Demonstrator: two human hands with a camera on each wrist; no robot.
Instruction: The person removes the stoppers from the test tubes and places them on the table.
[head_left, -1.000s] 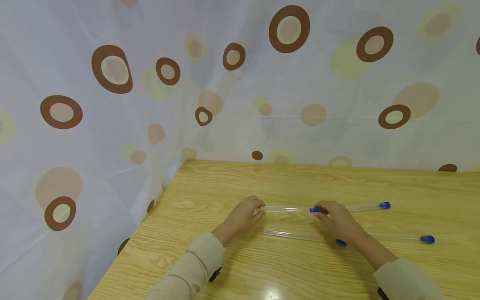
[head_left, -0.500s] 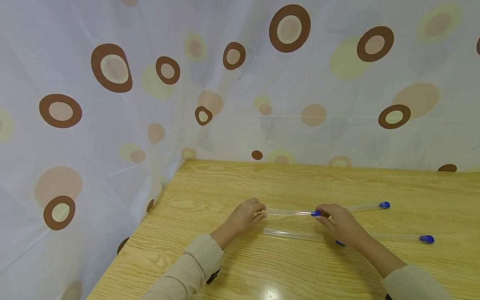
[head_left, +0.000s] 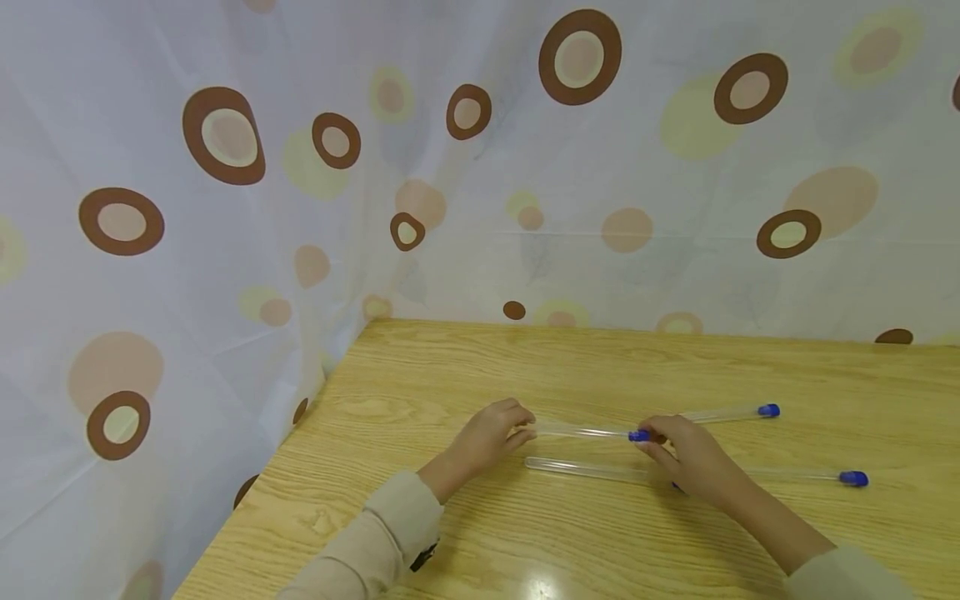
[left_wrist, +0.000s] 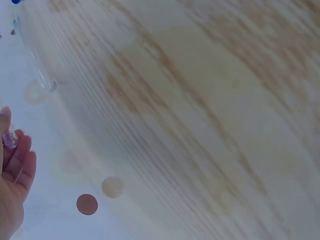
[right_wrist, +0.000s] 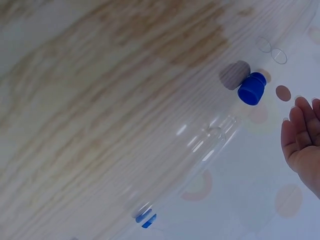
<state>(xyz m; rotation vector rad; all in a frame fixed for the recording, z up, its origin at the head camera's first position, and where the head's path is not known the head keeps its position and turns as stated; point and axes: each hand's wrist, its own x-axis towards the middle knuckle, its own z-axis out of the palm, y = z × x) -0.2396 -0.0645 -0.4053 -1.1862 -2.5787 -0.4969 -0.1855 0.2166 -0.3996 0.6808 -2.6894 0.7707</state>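
As hands (head_left: 482, 435) (head_left: 697, 461) hold clear tube (head_left: 583, 432), blue stopper (head_left: 638, 436)

Gap btwn held tube (head_left: 588, 432), nearer tube (head_left: 585, 469) (R hand (head_left: 693, 458) blocks rt).

From above, the head camera looks forward and down across a yellow, wood-grained tabletop (head_left: 420, 367) to a white fabric backdrop with brown rings (head_left: 570, 167). Both wrist cameras, nearer and tilted, share with it parts of tabletop, backdrop and clear, slender tubes with blue caps (head_left: 585, 469).
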